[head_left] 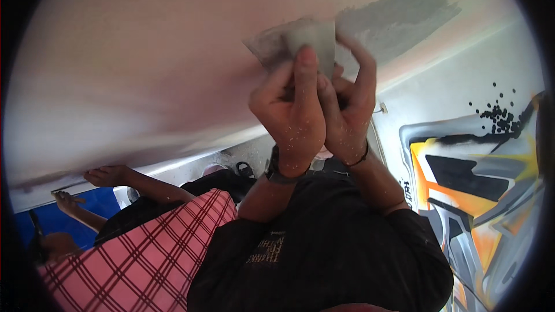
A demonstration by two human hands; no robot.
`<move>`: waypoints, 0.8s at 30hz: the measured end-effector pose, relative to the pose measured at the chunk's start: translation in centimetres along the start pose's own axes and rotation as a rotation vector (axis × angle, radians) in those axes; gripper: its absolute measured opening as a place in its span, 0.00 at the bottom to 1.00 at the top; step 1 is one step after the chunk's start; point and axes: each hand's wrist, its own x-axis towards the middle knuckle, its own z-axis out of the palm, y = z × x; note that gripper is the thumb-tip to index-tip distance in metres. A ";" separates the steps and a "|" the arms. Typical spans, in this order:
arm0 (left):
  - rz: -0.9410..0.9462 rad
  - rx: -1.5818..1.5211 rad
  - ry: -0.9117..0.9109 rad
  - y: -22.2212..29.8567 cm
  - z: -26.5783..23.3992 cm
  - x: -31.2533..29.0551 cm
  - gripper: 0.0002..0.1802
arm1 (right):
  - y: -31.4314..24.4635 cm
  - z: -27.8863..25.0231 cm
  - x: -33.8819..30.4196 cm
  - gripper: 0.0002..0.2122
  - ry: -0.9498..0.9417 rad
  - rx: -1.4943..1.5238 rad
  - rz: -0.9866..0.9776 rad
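Raised overhead, my left hand [295, 112] pinches a thin, flat grey sheet or plate [325, 37], its thumb pressed on the face. My right hand [351, 107] is beside it, palms nearly together, fingers curled round the plate's right side. The plate is against a large pale pinkish surface [173, 34] above me; whether it is a stiff spreader or sandpaper I cannot tell. A rough grey patch [404, 20] spreads on that surface to the right of the plate, and a darker one shows at its left. White specks dot both hands.
At the left, a person in pink checked cloth [150, 248] is close to my side. Another person's hand [107, 175] and a further hand [66, 201] reach up near a blue panel [95, 214]. The right wall [462, 156] carries orange, black and grey graffiti.
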 end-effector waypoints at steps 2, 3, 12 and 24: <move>-0.048 0.067 -0.033 -2.2 -1.8 -1.4 0.18 | 1.4 -0.2 -2.4 0.20 0.022 0.111 0.132; -0.112 0.133 -0.063 -3.8 -3.2 -2.7 0.16 | 1.9 -0.4 -4.2 0.17 0.044 0.309 0.282; -0.291 0.062 -0.247 -5.3 -8.6 -6.3 0.10 | 5.4 -9.2 -12.8 0.10 -0.305 0.263 0.701; -0.466 0.302 -0.370 -8.5 -12.2 -11.4 0.13 | 5.2 -11.4 -15.7 0.09 -0.265 0.174 0.657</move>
